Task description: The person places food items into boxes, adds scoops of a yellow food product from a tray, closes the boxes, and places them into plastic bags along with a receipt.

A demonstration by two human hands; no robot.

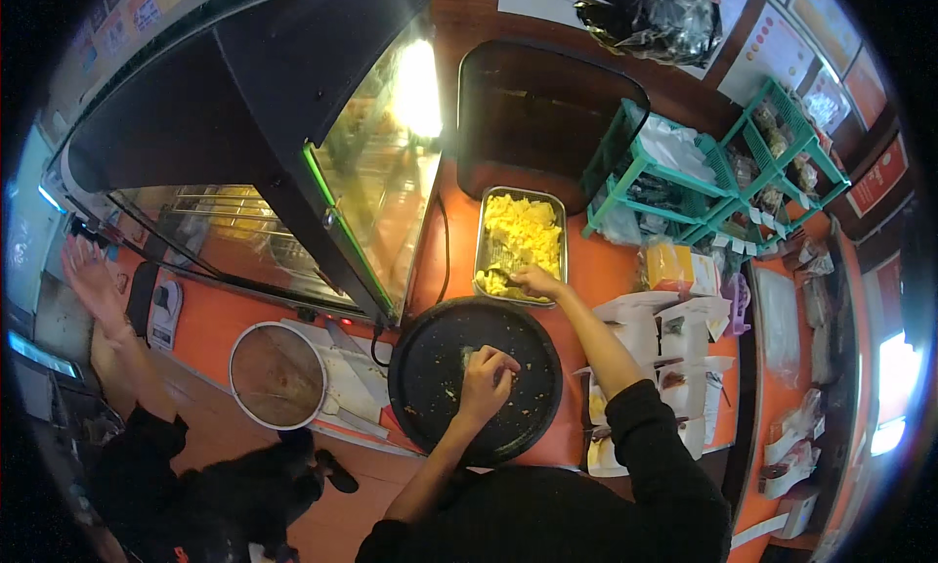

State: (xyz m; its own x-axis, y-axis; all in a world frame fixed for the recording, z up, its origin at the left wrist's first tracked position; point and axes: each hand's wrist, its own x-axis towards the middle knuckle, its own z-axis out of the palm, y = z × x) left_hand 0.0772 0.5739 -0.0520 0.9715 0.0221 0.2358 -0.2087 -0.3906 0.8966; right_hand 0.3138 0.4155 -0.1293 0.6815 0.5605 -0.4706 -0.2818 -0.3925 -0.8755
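Note:
My right hand (538, 281) reaches over the near end of a rectangular metal tray (478, 251). It grips what looks like a spoon (500, 275), whose dark bowl lies among yellow scrambled egg (522, 229). Most of the egg is heaped towards the tray's far end, with less under my hand. My left hand (485, 387) hovers over or rests on a round black pan (432, 358), fingers curled. Whether anything is between those fingers is hidden. Small pale crumbs dot the pan's surface.
A glass-sided heated display cabinet (352, 233) stands left of the tray. White open food boxes (637, 328) and green plastic baskets (659, 185) are at the right. A round white-rimmed board (278, 376) lies left of the pan. Another person's arm (132, 358) extends at far left.

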